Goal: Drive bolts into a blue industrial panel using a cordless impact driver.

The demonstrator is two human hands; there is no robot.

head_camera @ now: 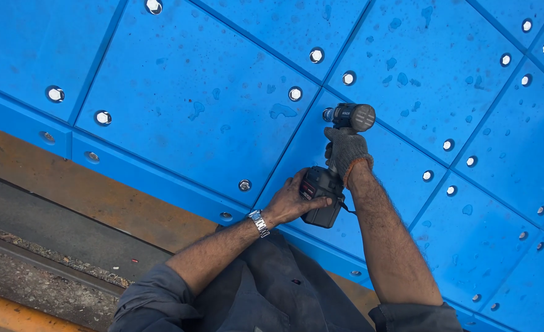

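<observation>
The gloved right hand (345, 152) is clenched around the grip of one cordless impact driver (339, 154), while the bare left hand (293, 201), just below it, grasps the tool's battery base. The driver's nose presses on one bolt (328, 114) just above the right hand. One blue panel wall (192, 110) surrounds both hands, studded with some thirty silver bolt heads in recessed holes; nothing here holds contents.

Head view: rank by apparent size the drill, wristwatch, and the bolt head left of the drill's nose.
1. Drill, largest.
2. Wristwatch.
3. Bolt head, smallest, though close to the wristwatch; it sits farther from the camera, so that order is unsure.
</observation>
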